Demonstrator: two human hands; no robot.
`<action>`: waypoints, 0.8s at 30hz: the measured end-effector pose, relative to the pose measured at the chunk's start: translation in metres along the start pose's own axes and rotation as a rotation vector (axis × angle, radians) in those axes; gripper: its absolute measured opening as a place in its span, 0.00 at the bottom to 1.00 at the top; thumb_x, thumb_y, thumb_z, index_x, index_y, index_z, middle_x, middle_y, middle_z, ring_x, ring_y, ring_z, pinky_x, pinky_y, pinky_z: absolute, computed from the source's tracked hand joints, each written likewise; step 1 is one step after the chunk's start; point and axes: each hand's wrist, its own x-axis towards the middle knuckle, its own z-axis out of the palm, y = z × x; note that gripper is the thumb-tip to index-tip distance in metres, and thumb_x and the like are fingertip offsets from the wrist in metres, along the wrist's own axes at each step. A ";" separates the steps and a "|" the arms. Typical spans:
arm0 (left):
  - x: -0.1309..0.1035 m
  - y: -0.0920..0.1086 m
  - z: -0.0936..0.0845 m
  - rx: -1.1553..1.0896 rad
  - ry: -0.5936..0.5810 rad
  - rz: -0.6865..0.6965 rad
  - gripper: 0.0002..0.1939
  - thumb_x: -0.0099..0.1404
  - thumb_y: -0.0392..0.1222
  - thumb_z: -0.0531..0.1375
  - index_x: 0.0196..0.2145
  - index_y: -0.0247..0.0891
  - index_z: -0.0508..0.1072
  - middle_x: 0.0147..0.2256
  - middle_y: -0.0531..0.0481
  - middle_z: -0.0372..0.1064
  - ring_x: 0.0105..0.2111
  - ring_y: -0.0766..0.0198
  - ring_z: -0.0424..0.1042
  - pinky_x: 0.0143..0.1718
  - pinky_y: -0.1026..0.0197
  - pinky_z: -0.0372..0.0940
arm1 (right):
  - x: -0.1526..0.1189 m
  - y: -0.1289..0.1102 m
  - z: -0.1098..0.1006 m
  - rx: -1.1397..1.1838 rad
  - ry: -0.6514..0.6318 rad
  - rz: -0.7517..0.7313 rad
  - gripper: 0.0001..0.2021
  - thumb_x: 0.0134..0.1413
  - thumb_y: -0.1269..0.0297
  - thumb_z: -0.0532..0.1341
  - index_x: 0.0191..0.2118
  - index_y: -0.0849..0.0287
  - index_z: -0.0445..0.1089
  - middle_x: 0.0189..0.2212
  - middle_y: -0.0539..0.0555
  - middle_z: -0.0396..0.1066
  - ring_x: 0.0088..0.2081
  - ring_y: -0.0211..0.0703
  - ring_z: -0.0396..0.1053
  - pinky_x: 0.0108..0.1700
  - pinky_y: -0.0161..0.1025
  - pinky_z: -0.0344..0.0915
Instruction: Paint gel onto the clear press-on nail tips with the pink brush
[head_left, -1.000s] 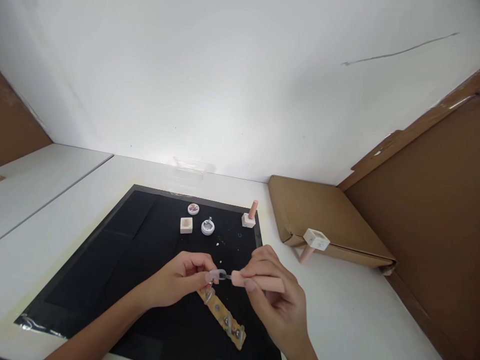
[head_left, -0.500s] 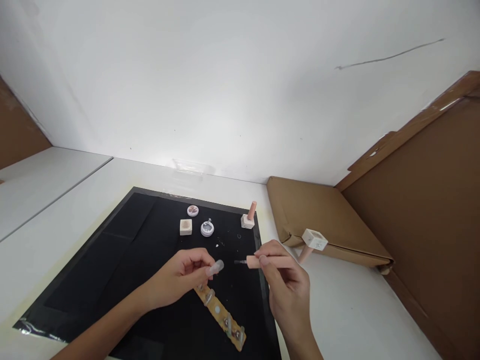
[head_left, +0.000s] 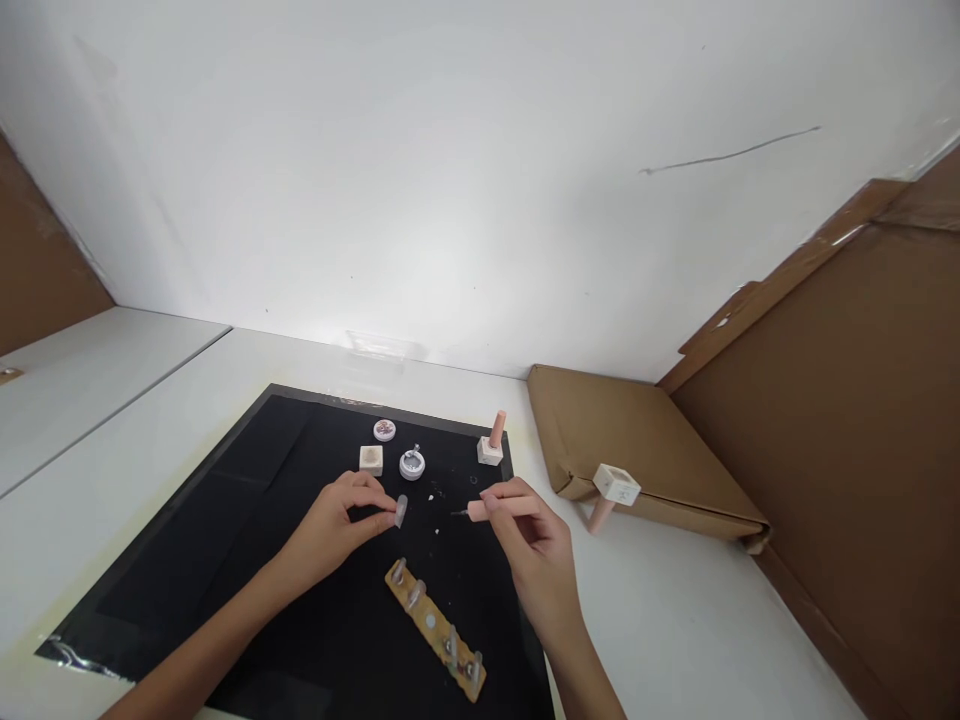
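Between thumb and fingers, my left hand (head_left: 346,518) pinches a clear, pale false nail (head_left: 401,511) above the black mat. My right hand (head_left: 531,540) holds a pink-handled nail polish brush (head_left: 504,507), its dark bristles pointing left toward the nail, with a gap between them. Below the hands lies a tan display strip (head_left: 435,630) with several clear false nails standing on it. Beyond my left hand are a small open jar (head_left: 412,464) with something silvery in it, a round lid (head_left: 384,430) and a square white block (head_left: 371,460).
A white polish bottle with a pink cap (head_left: 490,450) stands at the mat's far right corner. Another bottle (head_left: 616,485) rests cap-down by a flat cardboard box (head_left: 637,430). The black mat (head_left: 187,560) lies on a white table against a white wall.
My left hand has moved left and away from me with the false nail, now turned more upright. My right hand has shifted left and slightly away with the brush. The view has tilted a little.
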 end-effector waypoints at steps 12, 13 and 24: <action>0.005 -0.020 0.026 0.044 -0.040 -0.017 0.06 0.57 0.36 0.63 0.30 0.39 0.82 0.31 0.45 0.75 0.35 0.56 0.71 0.39 0.58 0.63 | 0.002 0.002 0.001 -0.047 -0.050 0.116 0.12 0.53 0.64 0.60 0.20 0.57 0.70 0.25 0.51 0.71 0.28 0.40 0.68 0.31 0.36 0.62; 0.005 -0.021 0.027 0.050 -0.041 -0.019 0.05 0.57 0.36 0.64 0.30 0.39 0.82 0.31 0.45 0.75 0.35 0.56 0.71 0.39 0.58 0.63 | 0.002 0.002 0.001 -0.050 -0.052 0.125 0.12 0.53 0.64 0.60 0.20 0.57 0.70 0.25 0.51 0.71 0.28 0.40 0.68 0.31 0.36 0.62; 0.008 -0.029 0.025 0.146 -0.009 -0.061 0.06 0.53 0.33 0.64 0.28 0.39 0.81 0.32 0.46 0.74 0.34 0.57 0.69 0.35 0.60 0.62 | 0.002 0.004 0.000 -0.062 -0.084 0.203 0.13 0.52 0.61 0.60 0.19 0.58 0.69 0.25 0.52 0.71 0.28 0.41 0.67 0.31 0.37 0.61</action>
